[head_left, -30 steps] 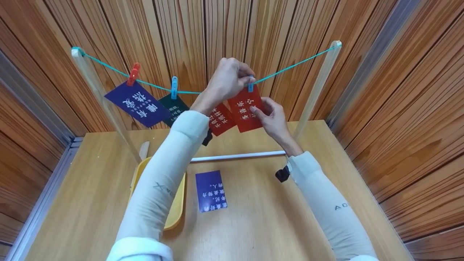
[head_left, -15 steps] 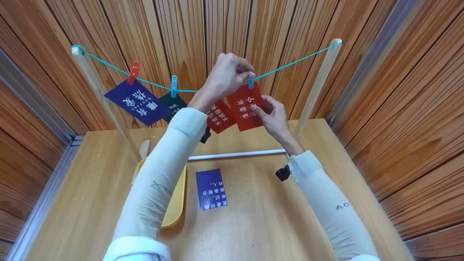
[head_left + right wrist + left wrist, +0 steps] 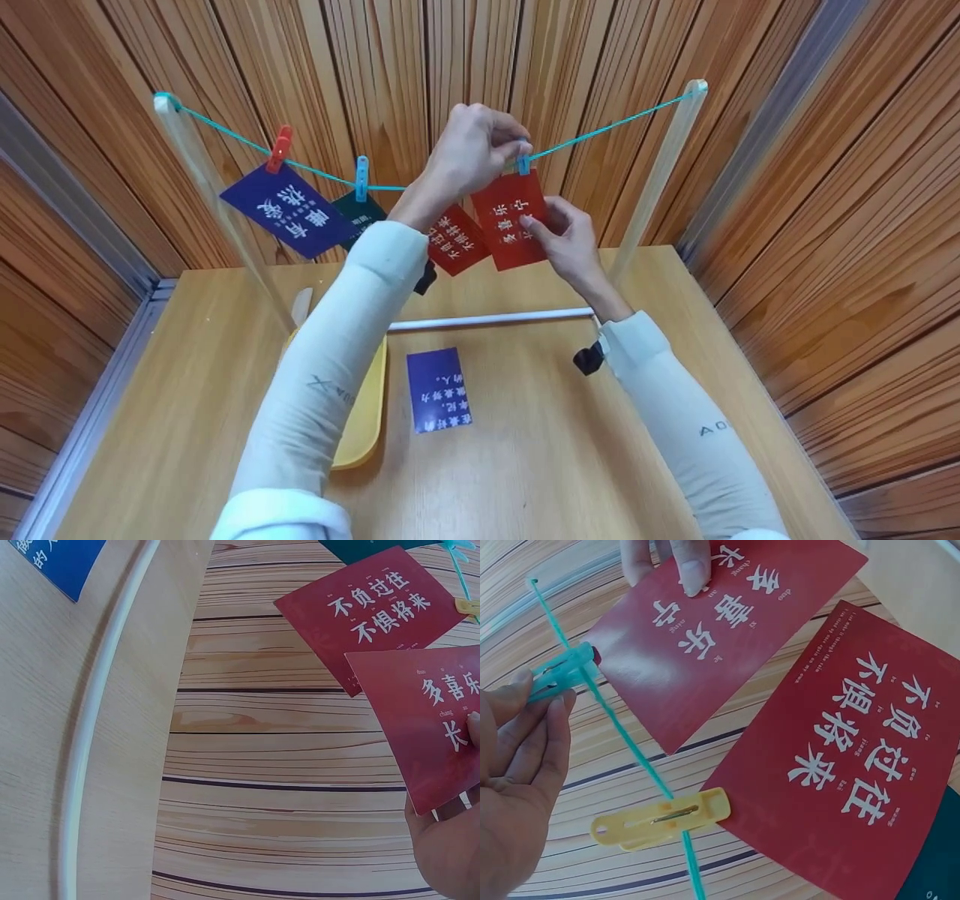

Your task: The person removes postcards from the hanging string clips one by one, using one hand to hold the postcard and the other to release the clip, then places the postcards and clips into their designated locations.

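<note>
My left hand pinches a light blue clothespin between thumb and fingers, on the green cord. The clothespin's tip meets a corner of a red card with white characters. At that card's right edge, my right hand pinches it, thumb on the printed face. Beside it a second red card hangs from a yellow clothespin, which my left hand hides in the head view. Further left hang a dark green card under a blue clothespin and a purple card under a red clothespin.
Two wooden posts, left and right, carry the cord. A white rod lies across between their feet. Another purple card lies on the table. My left sleeve partly covers a yellow tray.
My left hand and the blue clothespin have risen slightly. The right hand keeps its hold on the red card, and the view has shifted a little.
</note>
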`<state>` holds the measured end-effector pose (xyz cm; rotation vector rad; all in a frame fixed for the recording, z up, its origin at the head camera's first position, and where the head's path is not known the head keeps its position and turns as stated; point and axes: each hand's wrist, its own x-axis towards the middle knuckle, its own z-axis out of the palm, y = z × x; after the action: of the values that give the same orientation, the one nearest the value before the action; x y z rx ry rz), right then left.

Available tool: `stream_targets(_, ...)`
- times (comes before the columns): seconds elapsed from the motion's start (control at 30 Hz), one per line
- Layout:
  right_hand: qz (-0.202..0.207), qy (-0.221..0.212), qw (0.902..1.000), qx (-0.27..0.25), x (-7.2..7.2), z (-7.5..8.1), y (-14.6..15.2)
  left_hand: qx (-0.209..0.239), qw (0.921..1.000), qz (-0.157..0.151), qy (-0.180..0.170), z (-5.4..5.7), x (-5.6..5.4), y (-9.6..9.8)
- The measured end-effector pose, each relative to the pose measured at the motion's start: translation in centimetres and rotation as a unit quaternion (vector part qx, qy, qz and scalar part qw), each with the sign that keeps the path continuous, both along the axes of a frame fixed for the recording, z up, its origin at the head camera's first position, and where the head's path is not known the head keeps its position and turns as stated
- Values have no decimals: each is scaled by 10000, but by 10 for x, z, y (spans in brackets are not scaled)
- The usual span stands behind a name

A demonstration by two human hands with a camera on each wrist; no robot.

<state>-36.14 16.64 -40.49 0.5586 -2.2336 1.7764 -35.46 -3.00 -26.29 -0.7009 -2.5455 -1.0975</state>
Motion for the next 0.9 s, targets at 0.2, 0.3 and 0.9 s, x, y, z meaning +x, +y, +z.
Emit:
stream_targets(0.2,66,27,9999,-81,2,0,0,-49,9997,-6,249,3,4,-3)
stream_targets(0.3,50,29,9999,-83,3,0,0,-96,9995,4,295,4,6,-3)
stream_targets(0.9,-13,6,10000,-82,11,0,8,-460,9956,-218,787,9,22,-16)
